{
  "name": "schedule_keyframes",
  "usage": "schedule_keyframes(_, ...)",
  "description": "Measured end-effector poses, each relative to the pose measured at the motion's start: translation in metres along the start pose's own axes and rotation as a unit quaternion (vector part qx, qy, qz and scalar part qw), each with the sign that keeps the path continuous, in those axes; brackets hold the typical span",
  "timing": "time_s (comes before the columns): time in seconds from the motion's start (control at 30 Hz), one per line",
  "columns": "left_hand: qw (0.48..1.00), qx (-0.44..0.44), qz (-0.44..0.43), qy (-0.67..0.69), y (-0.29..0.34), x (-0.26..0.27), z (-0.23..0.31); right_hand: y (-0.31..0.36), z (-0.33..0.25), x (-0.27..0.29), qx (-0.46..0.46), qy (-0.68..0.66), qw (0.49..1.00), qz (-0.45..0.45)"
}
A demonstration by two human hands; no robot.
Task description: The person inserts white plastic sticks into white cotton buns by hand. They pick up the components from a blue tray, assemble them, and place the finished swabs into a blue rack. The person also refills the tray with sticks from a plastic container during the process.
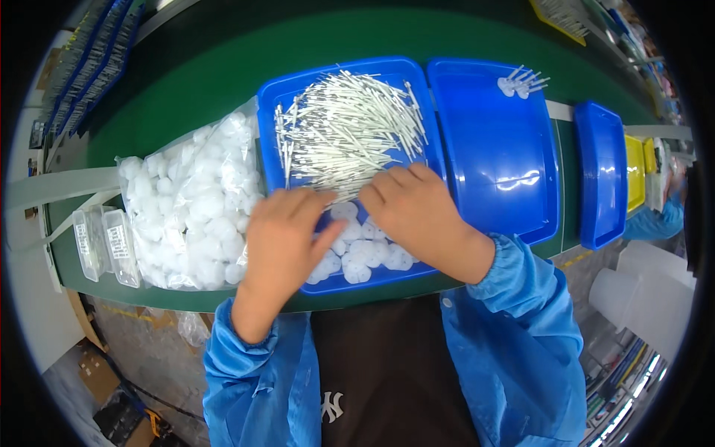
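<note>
A blue tray (269, 95) in front of me holds a heap of thin pale rods (342, 127), with some darker tips. Its near end holds a pile of white rounded plastic pieces (363, 257) with small holes. Over the tray's near left part is my left hand (284, 229), thumb and forefinger apart, with nothing visible between them. My right hand (415, 207) rests at the near right edge of the rods, above the white pieces. Its fingers are curled and close together; their tips are partly hidden, so I cannot make out what they hold.
Left of the tray lies a clear bag of white pieces (197, 205), beside small clear boxes (119, 246). On the right, a second blue tray (495, 164) has several white pieces with rods attached (523, 82) at its far corner. Another blue tray (602, 175) stands farther right.
</note>
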State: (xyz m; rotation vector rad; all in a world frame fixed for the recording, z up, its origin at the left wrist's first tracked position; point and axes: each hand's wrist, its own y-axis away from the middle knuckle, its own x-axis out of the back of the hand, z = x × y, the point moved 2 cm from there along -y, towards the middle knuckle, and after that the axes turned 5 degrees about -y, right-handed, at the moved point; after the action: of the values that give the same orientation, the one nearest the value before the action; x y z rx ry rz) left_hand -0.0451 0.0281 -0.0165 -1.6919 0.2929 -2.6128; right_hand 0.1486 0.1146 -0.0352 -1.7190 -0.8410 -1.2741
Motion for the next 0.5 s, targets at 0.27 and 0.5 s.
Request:
schedule_keyframes(0.27, 0.998, -0.020, -0.012, 0.061, 0.002, -0.020, 0.000, 0.023, 0.029, 0.016, -0.119, -0.275, 0.954, 0.002)
schedule_keyframes(0.5, 0.932, 0.126, 0.054, 0.335, -0.016, -0.013, 0.005, 0.029, 0.008, 0.019, -0.202, -0.475, 0.844, 0.142)
